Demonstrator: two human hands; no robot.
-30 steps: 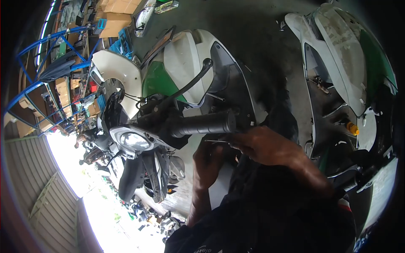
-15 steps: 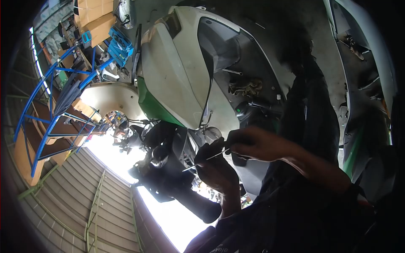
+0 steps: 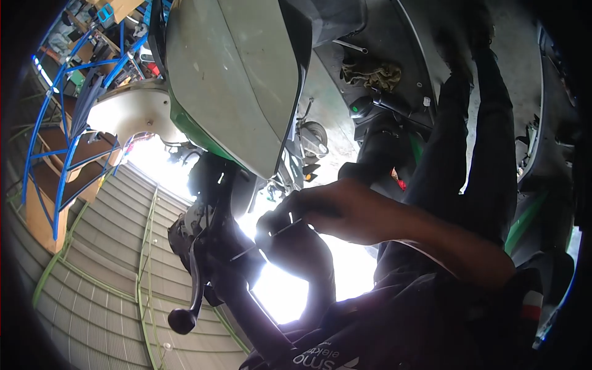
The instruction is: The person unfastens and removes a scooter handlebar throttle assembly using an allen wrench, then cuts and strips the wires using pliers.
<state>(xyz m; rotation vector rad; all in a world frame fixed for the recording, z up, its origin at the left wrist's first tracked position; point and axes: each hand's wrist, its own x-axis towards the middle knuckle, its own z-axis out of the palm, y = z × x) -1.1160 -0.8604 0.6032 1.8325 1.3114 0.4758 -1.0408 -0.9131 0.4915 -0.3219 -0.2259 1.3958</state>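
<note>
A thin metal rod (image 3: 242,253) runs across both hands in front of my body. Its near end is pinched by the fingers of my right hand (image 3: 354,213). My left hand (image 3: 295,246), dark against the glare, is closed round the rod's middle, and the tip sticks out to the left. Below and left of my hands are a black handlebar grip (image 3: 253,314) and a lever (image 3: 196,277) with a ball end. A large off-white scooter panel (image 3: 228,68) with a green edge stands above them.
A blue metal rack (image 3: 64,154) with wooden shelves is at the left. Gloves (image 3: 373,74) and a wrench (image 3: 350,46) lie on the dark scooter floorboard at the upper right. Another scooter with a green stripe (image 3: 524,223) stands at the right.
The view has tilted and shifted, so the panel looks larger and higher and the handlebar sits lower left. Both hands appear further left, still with the rod.
</note>
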